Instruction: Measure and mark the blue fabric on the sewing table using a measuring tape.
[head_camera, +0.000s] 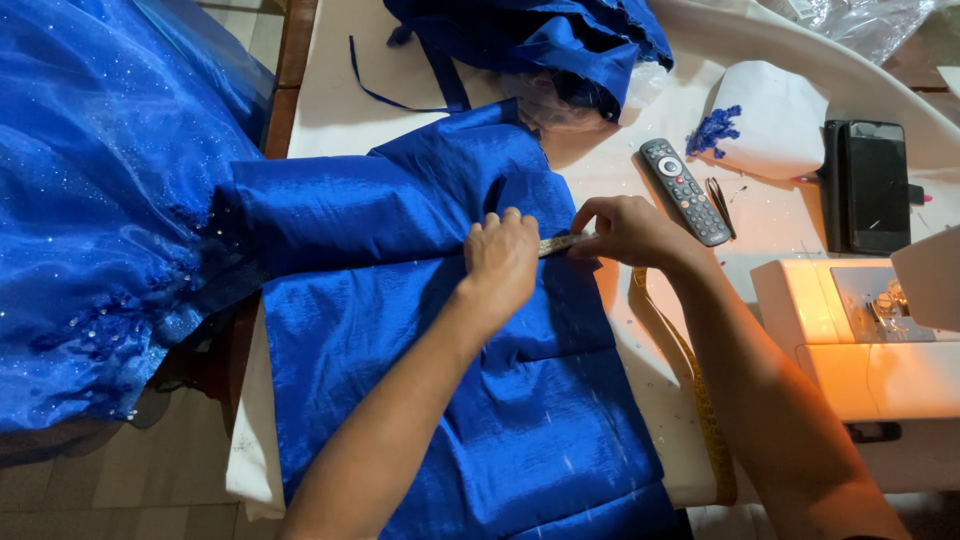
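A shiny royal-blue satin fabric piece (420, 330) lies spread over the white table (330, 90). My left hand (500, 262) presses flat on the fabric near its middle, holding one end of a yellow measuring tape (560, 243) down. My right hand (625, 230) pinches the tape at the fabric's right edge, stretching a short length between both hands. The rest of the tape (700, 400) trails down along the table's right side under my right forearm.
A sparkly blue tulle gown (90, 200) hangs off the table's left. More bunched blue cloth (540, 40) lies at the back. A grey remote control (685, 190), small scissors (720, 205), a white cloth with blue trim (765, 120), a black phone (875, 185) and a white sewing machine (870, 330) sit at the right.
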